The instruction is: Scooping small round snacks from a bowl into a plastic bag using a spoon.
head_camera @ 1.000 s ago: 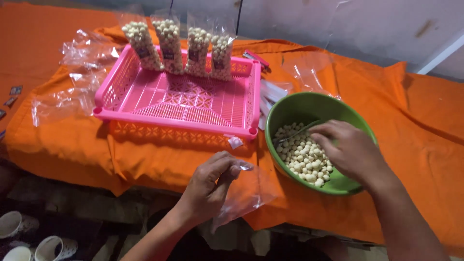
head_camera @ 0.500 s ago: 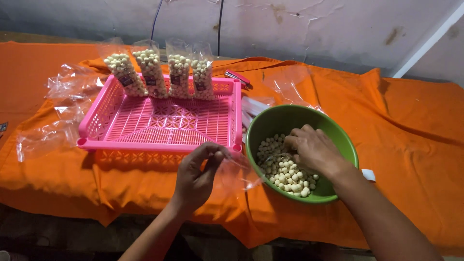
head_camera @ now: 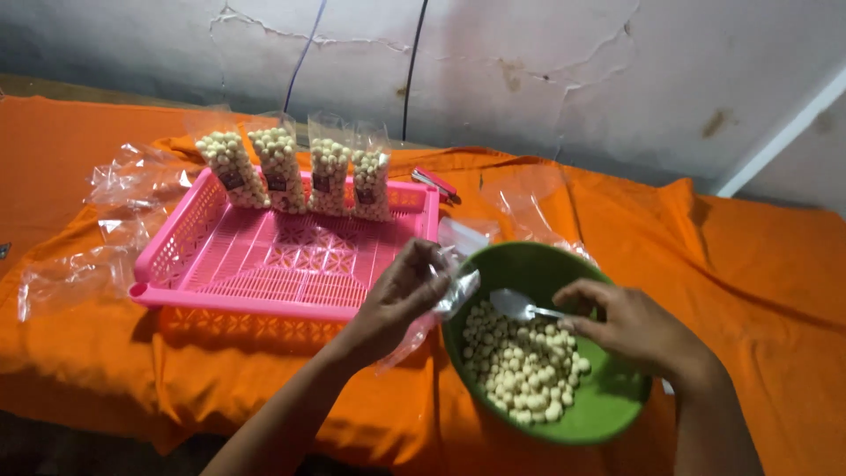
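so right now the left hand (head_camera: pixel 401 300) is pinching a small clear plastic bag (head_camera: pixel 441 304) by its mouth, fingers closed on the top edge, holding it right at the near-left rim of the green bowl (head_camera: pixel 608 405). the bag hangs limp and looks empty as far as i can tell. the right hand (head_camera: pixel 630 326) is closed on the handle of a spoon (head_camera: pixel 520 306), with the spoon's bowl pointing toward the bag and held just above the heap of pale round snacks (head_camera: pixel 520 366) in the green bowl. can't tell if anything's on the spoon.

looks to me like the filling step: bag held ready, spoon about to scoop. next move probably needs the bag mouth spread wider and kept over the bowl, since those little balls would roll off easily.

behind them, a pink basket tray (head_camera: pixel 176 291) sits toward the left of the orange cloth (head_camera: pixel 767 256), with 4 filled bags (head_camera: pixel 300 172) standing against its far wall. loose empty bags (head_camera: pixel 115 220) lie at the left edge of the cloth, and more near the far side behind the bowl.
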